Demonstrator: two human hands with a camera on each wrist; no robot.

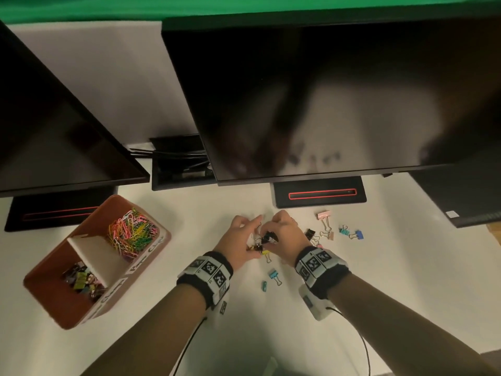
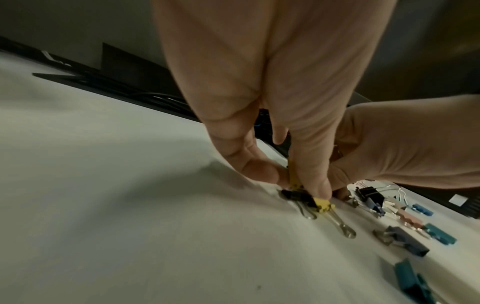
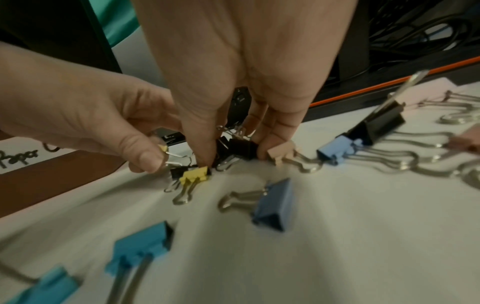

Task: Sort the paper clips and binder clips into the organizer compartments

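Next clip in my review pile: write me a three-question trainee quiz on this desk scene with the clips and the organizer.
1. True or false: the paper clips fill the organizer compartment farther from the person.
2. Multiple choice: where are both hands working? A) inside the organizer B) over a cluster of binder clips on the desk C) on a monitor
3. Fill in: the small clip on the desk at the fingertips of the left hand and right hand is ____ in colour.

Key: 1 true; 2 B; 3 yellow.
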